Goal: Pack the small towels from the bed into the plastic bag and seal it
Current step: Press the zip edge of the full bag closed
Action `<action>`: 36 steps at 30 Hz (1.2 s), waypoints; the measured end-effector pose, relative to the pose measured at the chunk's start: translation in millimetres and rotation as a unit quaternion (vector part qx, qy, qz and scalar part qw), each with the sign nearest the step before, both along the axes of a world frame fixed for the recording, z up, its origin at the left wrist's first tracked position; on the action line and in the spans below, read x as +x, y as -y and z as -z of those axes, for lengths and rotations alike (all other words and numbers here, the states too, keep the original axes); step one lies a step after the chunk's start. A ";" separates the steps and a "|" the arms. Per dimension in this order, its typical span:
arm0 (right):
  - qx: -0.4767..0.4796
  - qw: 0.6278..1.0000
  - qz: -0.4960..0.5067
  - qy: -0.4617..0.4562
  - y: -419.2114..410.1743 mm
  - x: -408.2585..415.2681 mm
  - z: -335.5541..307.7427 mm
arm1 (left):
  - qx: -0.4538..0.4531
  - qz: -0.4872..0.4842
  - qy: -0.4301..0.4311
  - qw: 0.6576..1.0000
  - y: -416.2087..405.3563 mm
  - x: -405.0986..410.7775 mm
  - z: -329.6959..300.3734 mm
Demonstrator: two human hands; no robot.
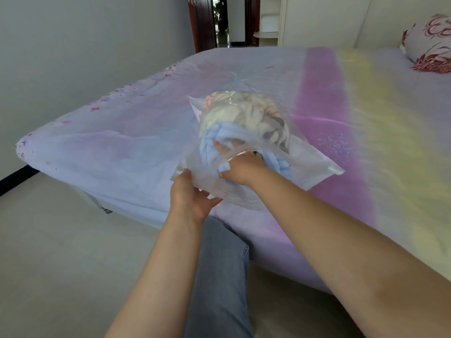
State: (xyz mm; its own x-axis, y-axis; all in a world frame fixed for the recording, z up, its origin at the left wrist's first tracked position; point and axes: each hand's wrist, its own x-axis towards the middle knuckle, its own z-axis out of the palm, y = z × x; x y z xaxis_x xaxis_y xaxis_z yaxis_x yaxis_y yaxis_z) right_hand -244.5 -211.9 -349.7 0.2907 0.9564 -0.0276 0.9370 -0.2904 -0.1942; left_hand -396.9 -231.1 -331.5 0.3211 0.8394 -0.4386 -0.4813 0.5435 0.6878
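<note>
I am seeing my left hand (189,195) pinching the near edge of the clear plastic bag (305,164), which is lying near the bed's (122,142) front edge, while my right hand (240,167) is reaching through the open mouth, fingers closed on the blue towel (210,145). Pale towels (244,113) are bunching deeper inside; open sheet is lying all around, with the pillow (432,42) well apart.
</note>
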 end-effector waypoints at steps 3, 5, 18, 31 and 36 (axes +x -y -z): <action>0.151 0.985 -0.016 -0.084 27.4 -1.0 10.8 | 0.010 0.003 0.008 1.000 1.7 3.4 1.3; 0.268 0.950 -0.003 -0.162 52.2 -5.8 17.3 | 0.018 0.003 0.001 1.000 3.2 6.5 2.6; 0.263 0.437 0.269 -0.817 119.8 20.3 -25.7 | -0.032 0.026 0.101 0.994 -0.4 -1.0 12.6; 0.110 0.432 0.385 -0.808 151.5 -9.3 59.6 | -0.026 0.006 0.236 0.971 -7.4 -13.8 50.7; 0.147 0.408 0.301 -0.850 155.8 -10.2 50.4 | -0.004 0.011 0.207 0.978 -10.3 -20.8 56.4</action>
State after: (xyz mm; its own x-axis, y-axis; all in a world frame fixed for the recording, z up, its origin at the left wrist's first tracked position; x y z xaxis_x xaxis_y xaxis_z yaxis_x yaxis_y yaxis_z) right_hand -254.7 -367.7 -400.1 0.2746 0.7610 -0.5878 -0.8463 -0.0989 -0.5235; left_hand -417.6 -220.8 -387.8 0.4909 0.8272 -0.2734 -0.7054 0.5615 0.4326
